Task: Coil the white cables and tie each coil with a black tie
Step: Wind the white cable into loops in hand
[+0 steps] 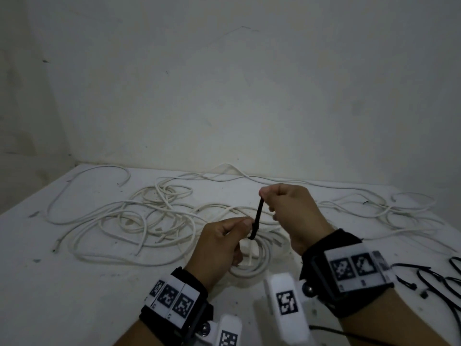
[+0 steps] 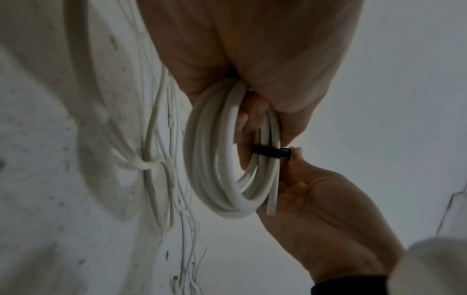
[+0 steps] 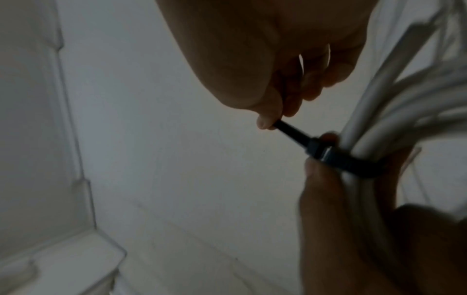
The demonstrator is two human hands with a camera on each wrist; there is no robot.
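Note:
My left hand [image 1: 245,227] grips a coil of white cable [image 1: 252,270] that hangs below it just above the table. In the left wrist view its fingers curl through the coil [image 2: 209,169]. A black tie [image 1: 258,216] loops round the coil's strands, and its head sits by my left thumb. My right hand [image 1: 264,193] pinches the tie's free tail between thumb and finger, up and away from the coil. The right wrist view shows the tail [image 3: 293,132] stretched straight from that pinch to the head at the cable bundle [image 3: 379,123].
Several loose white cables [image 1: 149,216] sprawl over the white table [image 1: 74,295] behind and on both sides of my hands. Spare black ties [image 1: 439,278] lie at the right edge. A pale wall [image 1: 224,96] rises right behind the table.

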